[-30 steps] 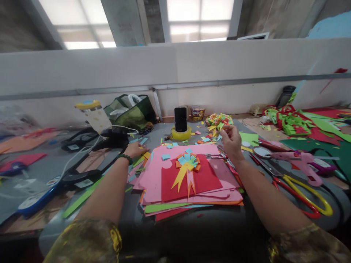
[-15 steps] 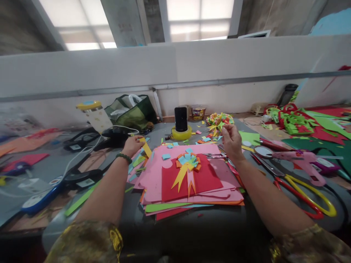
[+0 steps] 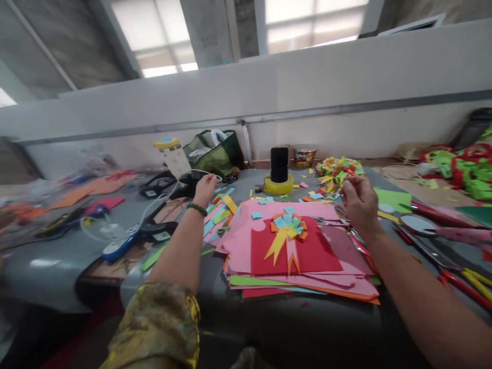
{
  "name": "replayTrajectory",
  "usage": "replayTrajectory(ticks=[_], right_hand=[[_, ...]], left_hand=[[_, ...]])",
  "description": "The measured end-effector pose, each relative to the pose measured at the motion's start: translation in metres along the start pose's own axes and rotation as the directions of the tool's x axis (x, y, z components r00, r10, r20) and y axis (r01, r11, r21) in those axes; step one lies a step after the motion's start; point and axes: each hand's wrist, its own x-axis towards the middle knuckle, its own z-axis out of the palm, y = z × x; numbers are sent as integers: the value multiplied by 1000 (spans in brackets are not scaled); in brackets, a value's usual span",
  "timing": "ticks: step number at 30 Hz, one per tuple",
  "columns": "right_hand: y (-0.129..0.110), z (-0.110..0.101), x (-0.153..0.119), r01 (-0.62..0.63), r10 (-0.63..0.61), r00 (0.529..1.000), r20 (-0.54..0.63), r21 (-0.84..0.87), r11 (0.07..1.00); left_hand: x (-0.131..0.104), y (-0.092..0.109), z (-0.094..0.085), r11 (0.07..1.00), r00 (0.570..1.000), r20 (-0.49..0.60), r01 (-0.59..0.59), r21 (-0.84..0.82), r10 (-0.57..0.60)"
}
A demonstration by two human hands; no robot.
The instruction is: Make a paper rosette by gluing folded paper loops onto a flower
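My left hand [image 3: 205, 189], wearing a dark beaded bracelet, is closed above the left side of the paper scraps; anything in its fingers is hidden. A yellow paper strip [image 3: 230, 204] lies to its right, apart from the hand. My right hand [image 3: 359, 200] is pinched at the right of the stack, in front of a multicoloured paper pile [image 3: 338, 168]; I cannot make out what is in it. Between the hands, a rosette [image 3: 288, 228] of orange and blue loops with yellow and pink tails lies on a red sheet [image 3: 319, 256] over pink sheets [image 3: 238, 246].
A phone [image 3: 279, 164] stands in a yellow tape roll [image 3: 280, 185] at the back. Tweezers [image 3: 326, 221] lie on the stack. Scissors [image 3: 430, 251] and a pink glue gun [image 3: 461, 234] are at right. A blue power strip [image 3: 121, 246] and a green bag [image 3: 219, 154] are at left.
The view has turned left. My left hand has moved up and away from the yellow strip, which stays on the scraps. My right hand remains pinched near the colourful pile.
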Motion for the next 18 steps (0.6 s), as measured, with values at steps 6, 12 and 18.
replayTrajectory(ticks=[6, 12, 18], right_hand=[[-7, 1, -2, -22, 22, 1000, -18, 10, 1000], [-14, -1, -4, -23, 27, 999, 46, -79, 997], [-10, -2, -4, -12, 19, 997, 77, -88, 996]], left_hand=[[17, 9, -36, 1000, 986, -166, 12, -1, -12], [8, 7, -34, 964, 999, -6, 50, 260, -50], [-6, -8, -6, 762, 962, 196, 17, 648, -188]])
